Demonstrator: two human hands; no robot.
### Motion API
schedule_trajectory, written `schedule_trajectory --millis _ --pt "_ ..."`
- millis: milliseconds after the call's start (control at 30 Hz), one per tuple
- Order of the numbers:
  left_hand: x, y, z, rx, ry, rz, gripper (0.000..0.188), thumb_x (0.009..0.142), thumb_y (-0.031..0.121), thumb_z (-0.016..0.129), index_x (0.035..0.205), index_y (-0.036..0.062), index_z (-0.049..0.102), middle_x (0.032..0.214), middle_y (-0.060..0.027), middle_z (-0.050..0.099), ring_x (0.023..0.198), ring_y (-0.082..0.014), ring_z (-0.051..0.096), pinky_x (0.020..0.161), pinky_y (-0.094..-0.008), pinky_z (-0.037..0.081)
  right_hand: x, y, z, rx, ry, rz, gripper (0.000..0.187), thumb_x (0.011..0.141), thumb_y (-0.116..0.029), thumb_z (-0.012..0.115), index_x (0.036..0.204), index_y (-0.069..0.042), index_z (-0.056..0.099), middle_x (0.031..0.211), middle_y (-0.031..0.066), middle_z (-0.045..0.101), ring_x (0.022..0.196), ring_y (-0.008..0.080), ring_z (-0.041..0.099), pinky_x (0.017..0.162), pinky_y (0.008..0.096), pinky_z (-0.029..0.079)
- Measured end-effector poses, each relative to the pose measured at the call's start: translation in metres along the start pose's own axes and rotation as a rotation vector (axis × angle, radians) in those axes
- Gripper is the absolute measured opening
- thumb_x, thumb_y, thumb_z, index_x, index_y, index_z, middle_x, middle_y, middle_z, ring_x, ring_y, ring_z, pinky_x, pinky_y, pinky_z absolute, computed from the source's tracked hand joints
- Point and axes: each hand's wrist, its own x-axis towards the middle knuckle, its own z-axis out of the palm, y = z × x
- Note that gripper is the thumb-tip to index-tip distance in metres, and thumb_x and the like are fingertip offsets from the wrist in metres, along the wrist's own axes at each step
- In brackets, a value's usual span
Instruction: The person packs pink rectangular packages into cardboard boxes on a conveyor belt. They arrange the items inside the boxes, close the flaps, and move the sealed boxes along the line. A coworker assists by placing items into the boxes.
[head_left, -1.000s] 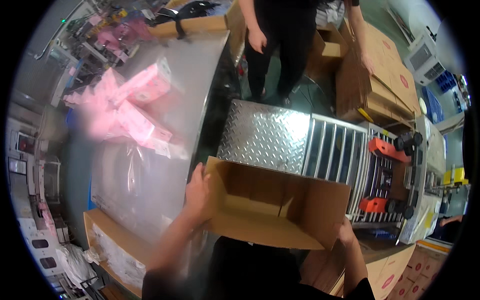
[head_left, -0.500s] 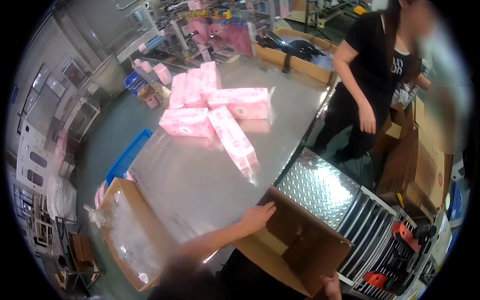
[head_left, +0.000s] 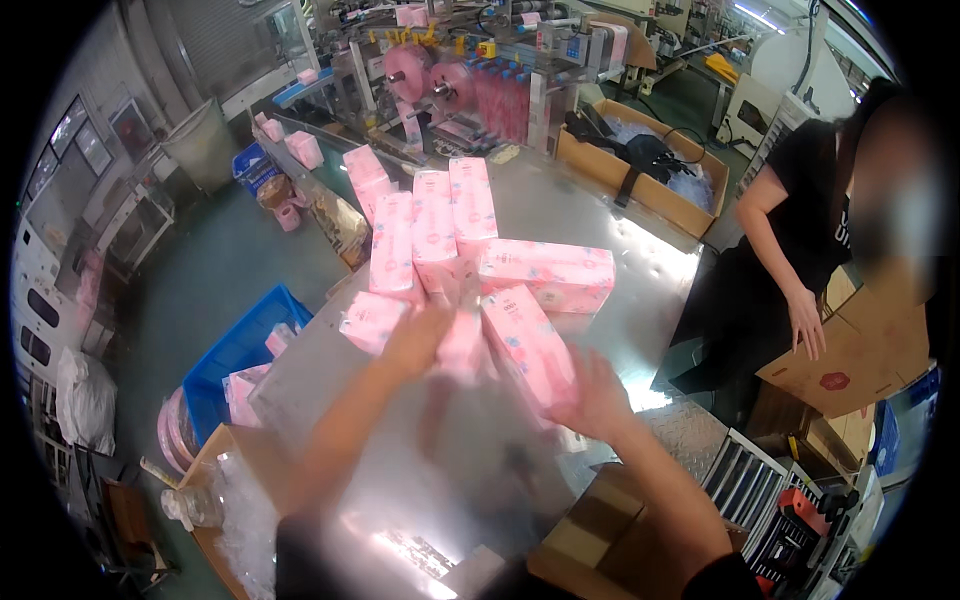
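Note:
Several pink printed packs, which look like wrapped tissue packs, lie grouped on the shiny metal table (head_left: 400, 470). My left hand (head_left: 415, 342) lies over the near-left pack (head_left: 372, 321), hiding part of it; motion blurs its fingers. My right hand (head_left: 598, 398) is at the near end of a slanted pack (head_left: 525, 340), fingers apart and touching its side. Behind them, a pack (head_left: 548, 272) lies crosswise, and three packs (head_left: 434, 225) lie side by side. In front of my body at the lower right stands an open cardboard box (head_left: 600, 520), partly behind my right forearm.
A carton with clear plastic bags (head_left: 245, 520) and a blue crate (head_left: 235, 350) stand left. At the right are a roller conveyor (head_left: 755, 480) and a co-worker (head_left: 780, 230) beside a cardboard carton (head_left: 850, 350). A machine with pink film rolls (head_left: 405, 72) stands behind.
Both my hands have left the cardboard box and moved forward onto the packs. The view has shifted, and the co-worker's cardboard carton is now tilted beside their hand.

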Motion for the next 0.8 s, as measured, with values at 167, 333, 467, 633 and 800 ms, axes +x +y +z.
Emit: schedule_trajectory --millis 167,333,467,633,800 --pt "-0.147 0.044 0.011 -0.05 -0.044 0.273 0.058 0.087 0.013 0.054 0.144 0.0147 0.044 0.151 -0.0077 0.041 0.142 -0.0256 0.035 0.116 -0.052 0.024 0.023 -0.048 0.061 0.356 -0.432 -0.173 0.109 0.074 -0.061 0.07 0.156 -0.014 0.017 0.146 0.0295 0.039 0.135 0.043 0.04 0.111 0.0472 0.035" --pt "-0.238 0.075 -0.038 -0.29 -0.409 -0.056 0.076 0.082 0.021 0.068 0.15 0.0315 0.036 0.162 -0.0103 0.015 0.149 -0.0338 0.015 0.115 -0.0648 0.011 0.058 -0.099 0.059 0.565 -0.523 -0.63 0.085 0.083 -0.052 0.07 0.15 -0.013 0.037 0.15 0.0171 0.041 0.137 0.0389 0.039 0.114 0.05 0.03" --pt "-0.237 0.067 -0.047 -0.364 -0.15 -0.232 0.089 0.078 0.051 0.074 0.151 0.0187 0.035 0.161 -0.019 0.014 0.148 -0.0404 0.014 0.113 -0.0672 0.008 0.205 0.005 -0.017 -0.194 0.017 -0.262 0.112 0.063 -0.039 0.086 0.153 -0.013 0.026 0.156 0.0242 0.024 0.145 0.0397 0.024 0.117 0.0508 0.024" --pt "-0.196 0.095 0.003 -0.029 0.246 -0.57 0.078 0.083 0.056 0.065 0.145 0.0134 0.045 0.159 -0.0206 0.022 0.145 -0.0478 0.017 0.109 -0.0705 0.013 0.197 0.02 -0.007 -0.339 -0.208 -0.355 0.112 0.065 -0.043 0.077 0.152 -0.003 0.019 0.118 0.025 0.057 0.103 0.0414 0.06 0.088 0.0492 0.049" --pt "-0.232 0.105 -0.002 -0.11 0.168 -0.525 0.064 0.084 0.047 0.065 0.137 0.0131 0.055 0.156 -0.0192 0.029 0.144 -0.0463 0.02 0.108 -0.0697 0.017 -0.001 -0.122 0.07 -0.001 -0.368 -0.387 0.098 0.08 -0.061 0.064 0.143 0.008 0.034 0.106 0.0242 0.062 0.09 0.0371 0.064 0.075 0.0497 0.054"
